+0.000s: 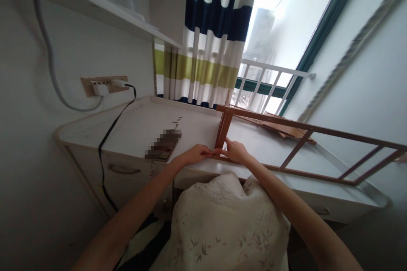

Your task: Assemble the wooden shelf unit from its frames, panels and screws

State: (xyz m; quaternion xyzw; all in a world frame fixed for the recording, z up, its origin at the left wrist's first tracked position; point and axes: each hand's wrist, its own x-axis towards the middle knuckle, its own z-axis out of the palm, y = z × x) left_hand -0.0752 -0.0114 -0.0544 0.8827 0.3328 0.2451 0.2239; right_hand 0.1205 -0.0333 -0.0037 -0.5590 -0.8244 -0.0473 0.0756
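Observation:
A brown wooden frame (226, 125) with several crossbars stands on its long edge along the white desk, like a small rack or ladder. At the frame's near left corner, my left hand (199, 153) is closed, its fingertips pinching the lower end. Just to the right, my right hand (235, 151) grips the same corner, thumb toward the left fingertips and index finger against the end bar. Whatever small part may lie between the fingertips is hidden. Left of my hands lies a dark, flat, phone-like object (170, 149), partly blurred out, with a cord charm.
Several thin wooden pieces (282, 125) lie behind the frame. The white desk (127, 125) has a raised back rim and drawers. A black cable (111, 129) hangs from the wall socket (104, 85) over the desk's left side. A striped curtain (210, 42) and window stand behind.

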